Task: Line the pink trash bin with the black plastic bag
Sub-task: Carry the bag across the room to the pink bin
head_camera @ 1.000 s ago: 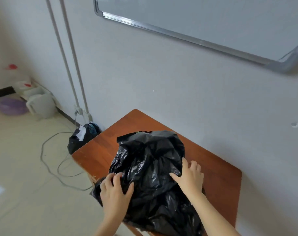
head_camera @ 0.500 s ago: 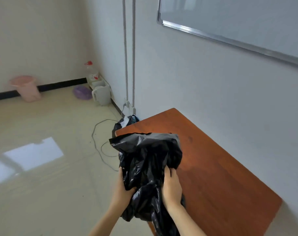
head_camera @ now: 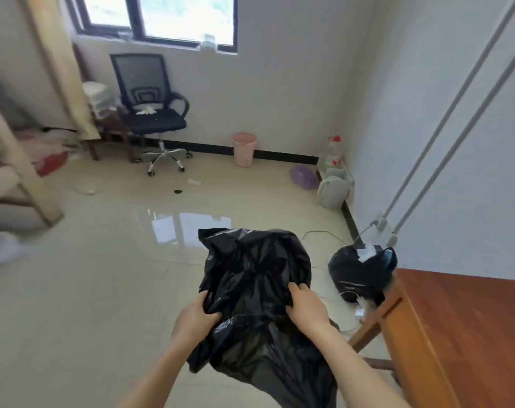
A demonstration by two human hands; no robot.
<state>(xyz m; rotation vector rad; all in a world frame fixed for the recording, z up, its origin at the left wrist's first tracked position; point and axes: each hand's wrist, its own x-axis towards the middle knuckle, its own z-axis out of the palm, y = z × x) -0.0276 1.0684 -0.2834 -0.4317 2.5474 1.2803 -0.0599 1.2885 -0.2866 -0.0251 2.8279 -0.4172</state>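
The black plastic bag (head_camera: 256,278) hangs crumpled in the air over the floor, low in the middle of the head view. My left hand (head_camera: 195,318) grips its left side and my right hand (head_camera: 304,306) grips its right side, both closed on the plastic. The pink trash bin (head_camera: 244,149) stands upright and unlined on the floor against the far wall, well away from my hands, below the window.
A wooden table (head_camera: 456,328) is at the lower right, with a full black rubbish bag (head_camera: 359,272) and cables on the floor beside it. A black office chair (head_camera: 150,110) stands left of the bin. A white jug (head_camera: 334,188), a purple basin (head_camera: 303,176) and a bed frame (head_camera: 17,160) line the edges.
The view has swung left from the table towards the room. The bag has left the tabletop and now hangs over the floor in both hands. The pink bin is now straight ahead.
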